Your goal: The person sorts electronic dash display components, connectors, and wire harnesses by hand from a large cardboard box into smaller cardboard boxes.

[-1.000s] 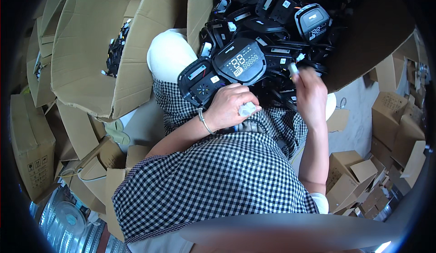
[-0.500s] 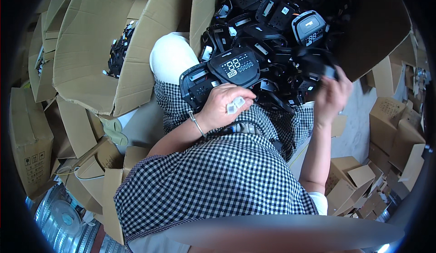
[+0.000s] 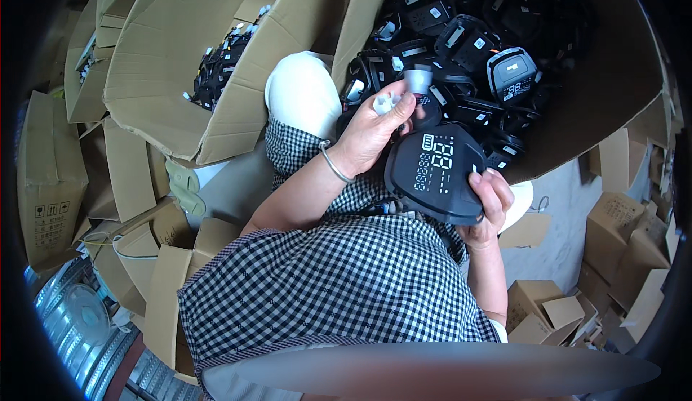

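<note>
The left forearm (image 3: 295, 195) slants from lower left of centre up to the left wrist (image 3: 339, 162) at mid-frame, and the left hand (image 3: 375, 126) lies upper centre, thumb reaching up and right, fingers curled in a grip. The right forearm (image 3: 488, 280) stands nearly upright at right of centre; above it the right hand (image 3: 491, 203) grips too, its digits bent and pointing up and left.

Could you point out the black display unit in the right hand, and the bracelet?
Black display unit (image 3: 435, 175): head view, middle of its front face.
Bracelet (image 3: 331, 165): head view, middle of its curved band.
</note>
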`<state>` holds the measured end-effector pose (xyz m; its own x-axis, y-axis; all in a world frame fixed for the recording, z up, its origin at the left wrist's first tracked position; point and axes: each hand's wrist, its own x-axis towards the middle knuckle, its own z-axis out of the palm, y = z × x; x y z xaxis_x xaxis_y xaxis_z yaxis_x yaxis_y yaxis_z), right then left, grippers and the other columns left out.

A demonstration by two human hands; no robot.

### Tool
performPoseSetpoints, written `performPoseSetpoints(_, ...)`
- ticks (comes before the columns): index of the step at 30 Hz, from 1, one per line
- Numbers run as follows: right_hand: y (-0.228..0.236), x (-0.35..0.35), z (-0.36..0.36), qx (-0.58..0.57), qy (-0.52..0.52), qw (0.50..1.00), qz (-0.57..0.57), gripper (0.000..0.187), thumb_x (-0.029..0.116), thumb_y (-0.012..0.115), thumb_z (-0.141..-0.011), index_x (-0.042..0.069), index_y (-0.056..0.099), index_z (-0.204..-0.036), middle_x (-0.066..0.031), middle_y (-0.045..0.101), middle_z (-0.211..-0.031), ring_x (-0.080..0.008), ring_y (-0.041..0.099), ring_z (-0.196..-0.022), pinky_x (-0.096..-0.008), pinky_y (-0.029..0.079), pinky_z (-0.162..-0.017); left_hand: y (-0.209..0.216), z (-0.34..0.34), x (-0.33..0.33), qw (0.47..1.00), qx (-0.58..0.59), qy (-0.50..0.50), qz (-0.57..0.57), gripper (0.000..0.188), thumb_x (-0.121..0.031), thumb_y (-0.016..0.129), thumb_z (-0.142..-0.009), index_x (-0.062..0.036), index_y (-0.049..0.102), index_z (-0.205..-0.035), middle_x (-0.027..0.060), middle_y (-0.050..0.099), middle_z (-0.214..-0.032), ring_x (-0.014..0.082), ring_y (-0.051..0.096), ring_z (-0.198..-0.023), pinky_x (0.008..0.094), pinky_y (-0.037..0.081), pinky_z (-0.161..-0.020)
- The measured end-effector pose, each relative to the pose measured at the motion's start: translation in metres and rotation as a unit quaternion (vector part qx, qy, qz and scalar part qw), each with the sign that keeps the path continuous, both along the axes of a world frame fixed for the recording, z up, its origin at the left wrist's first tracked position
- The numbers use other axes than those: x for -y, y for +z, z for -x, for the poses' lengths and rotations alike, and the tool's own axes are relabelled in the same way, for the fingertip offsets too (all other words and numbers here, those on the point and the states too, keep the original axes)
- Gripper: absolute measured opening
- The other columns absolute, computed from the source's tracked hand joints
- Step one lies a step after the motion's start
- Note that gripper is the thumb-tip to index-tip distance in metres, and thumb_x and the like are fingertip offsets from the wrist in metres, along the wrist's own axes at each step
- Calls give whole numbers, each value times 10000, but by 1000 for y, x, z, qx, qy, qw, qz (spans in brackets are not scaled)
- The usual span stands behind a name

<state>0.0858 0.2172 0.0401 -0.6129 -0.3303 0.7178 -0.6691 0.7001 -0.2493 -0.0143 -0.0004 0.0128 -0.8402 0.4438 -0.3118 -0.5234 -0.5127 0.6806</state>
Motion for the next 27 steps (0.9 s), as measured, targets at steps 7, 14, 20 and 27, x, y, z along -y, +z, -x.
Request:
performPoseSetpoints(7, 1, -64, 4, 298, -117, 919, -229, 83, 24, 665, -702, -7, 605, -750, -167, 599, -1264, -347, 550, -1198, -430, 492, -942, -9, -12, -2, 977, -159, 34, 138, 291, -232, 627, -963, -59, 631, -1197, 15, 668, -1039, 32, 562, -771, 179, 434, -642)
performPoseSetpoints(14, 49, 3, 38, 617, -24, 705, 349, 272, 210, 532, -997, 14, 615, -829, 46, 506, -612, -32, 412, -532, -214, 325, -492, 0, -18, -12, 849, -406, -3, 339, 307, -7, 681, -856, -62, 677, -1157, 69, 670, -945, 149, 649, -813, 273, 514, -722)
performPoseSetpoints(20, 23, 24, 27, 642, -28, 636, 426, 345, 245, 529, -1003, 25, 599, -746, 70, 453, -576, -15, 369, -504, -211, 282, -459, -10, -34, -13, 766, -486, 11, 420, 451, 43, 653, -754, -53, 656, -1195, 117, 660, -916, 259, 649, -773, 324, 522, -683)
performPoseSetpoints(27, -4, 33, -7, 723, -31, 540, 430, 317, 237, 536, -998, 27, 616, -776, 50, 474, -563, -31, 354, -478, -224, 262, -440, -30, -48, 2, 639, -633, -9, 437, 353, -132, 645, -752, -38, 672, -1091, 64, 627, -823, 222, 592, -709, 338, 485, -627)
